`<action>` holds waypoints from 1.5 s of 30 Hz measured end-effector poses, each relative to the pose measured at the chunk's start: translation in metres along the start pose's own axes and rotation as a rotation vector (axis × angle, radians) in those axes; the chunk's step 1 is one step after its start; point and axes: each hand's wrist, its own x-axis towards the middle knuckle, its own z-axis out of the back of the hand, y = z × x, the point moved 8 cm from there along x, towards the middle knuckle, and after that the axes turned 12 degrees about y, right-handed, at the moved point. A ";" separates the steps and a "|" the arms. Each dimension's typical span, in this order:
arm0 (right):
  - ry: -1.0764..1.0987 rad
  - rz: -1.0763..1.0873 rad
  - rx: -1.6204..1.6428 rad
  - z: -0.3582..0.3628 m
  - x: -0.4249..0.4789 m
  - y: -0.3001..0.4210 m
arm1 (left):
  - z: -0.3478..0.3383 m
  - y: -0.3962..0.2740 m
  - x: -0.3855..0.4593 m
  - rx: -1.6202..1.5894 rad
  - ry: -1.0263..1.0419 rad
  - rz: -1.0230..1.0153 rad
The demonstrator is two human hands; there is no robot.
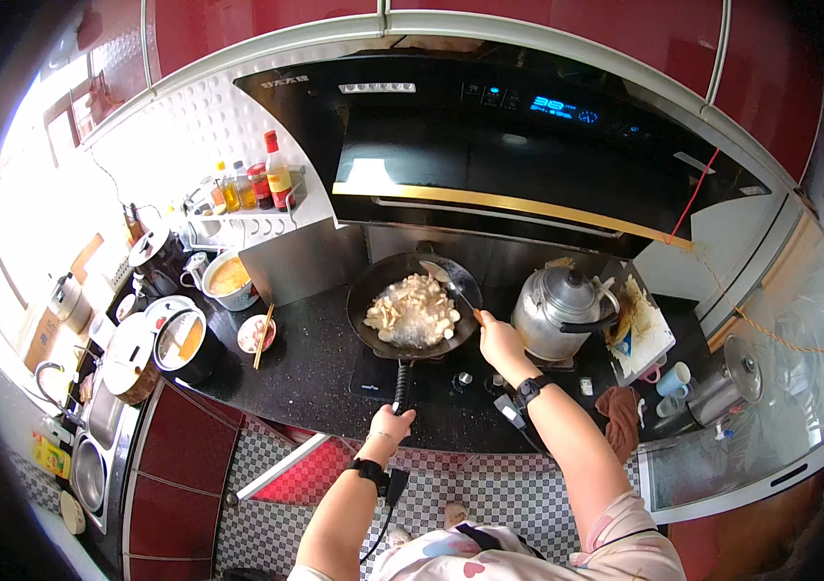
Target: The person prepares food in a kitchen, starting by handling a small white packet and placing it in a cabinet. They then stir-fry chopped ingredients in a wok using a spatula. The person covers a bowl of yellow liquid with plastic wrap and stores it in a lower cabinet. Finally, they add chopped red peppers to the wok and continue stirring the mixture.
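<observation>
A black wok (361, 330) sits over the stove, with pale sliced food (404, 309) and bubbling liquid inside it. My left hand (388, 425) grips the end of the wok's ridged black handle (402, 385), which points toward me. In my right hand (502, 341) is the wooden grip of a metal spatula (461, 294). The spatula's blade is inside the wok, at the upper right of the food. A large metal kettle (553, 312) with a black-knobbed lid stands just right of the wok, close to my right hand.
Chopsticks (264, 338) lie across a small bowl (250, 341) left of the wok. Farther left are a pot of yellowish liquid (228, 277) and a dark pot (190, 359). A black range hood (499, 145) hangs above. A brown cloth (619, 421) drapes at right.
</observation>
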 end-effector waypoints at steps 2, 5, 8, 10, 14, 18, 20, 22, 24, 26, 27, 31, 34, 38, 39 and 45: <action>0.031 -0.096 0.001 -0.008 0.017 -0.015 | -0.004 0.005 0.007 0.006 -0.002 -0.011; 0.049 -0.104 0.053 -0.024 0.035 -0.020 | -0.003 0.007 0.007 -0.023 -0.008 -0.027; 0.100 -0.053 0.089 -0.044 0.035 -0.015 | 0.000 0.000 -0.002 -0.029 -0.005 -0.019; 0.119 0.001 0.123 -0.053 0.026 -0.010 | -0.002 -0.001 -0.004 -0.036 -0.012 -0.030; 0.139 0.091 0.133 -0.069 0.002 -0.002 | -0.002 0.001 -0.001 -0.052 -0.015 -0.018; 0.205 0.122 0.075 -0.074 -0.027 0.007 | -0.004 -0.001 0.001 -0.021 -0.012 -0.031; 0.211 0.116 0.076 -0.070 -0.039 0.005 | -0.007 -0.002 0.001 -0.026 0.002 -0.029; 0.139 0.099 0.085 -0.058 -0.045 0.001 | -0.009 -0.003 0.001 -0.050 0.006 -0.040; 0.028 0.083 0.163 -0.037 -0.052 -0.003 | -0.010 -0.008 -0.005 -0.023 0.001 -0.036; -0.014 -0.006 0.159 -0.028 -0.052 -0.013 | -0.012 -0.015 -0.013 -0.030 0.001 -0.033; -0.025 -0.064 0.181 -0.023 -0.053 -0.017 | -0.013 -0.020 -0.017 -0.049 0.004 -0.036; -0.026 -0.163 0.210 -0.031 -0.060 -0.028 | -0.016 -0.013 -0.006 -0.024 0.017 -0.023; 0.000 -0.158 0.295 -0.055 -0.067 -0.023 | -0.020 -0.001 0.008 -0.086 0.001 -0.063; 0.104 -0.170 0.392 -0.076 -0.076 -0.004 | -0.020 -0.007 0.002 -0.048 0.011 -0.037; 0.099 -0.145 0.400 -0.080 -0.078 0.001 | -0.020 -0.010 -0.001 -0.051 0.014 -0.039; 0.052 -0.044 0.190 -0.052 -0.085 0.019 | -0.018 -0.003 0.006 -0.042 0.006 -0.053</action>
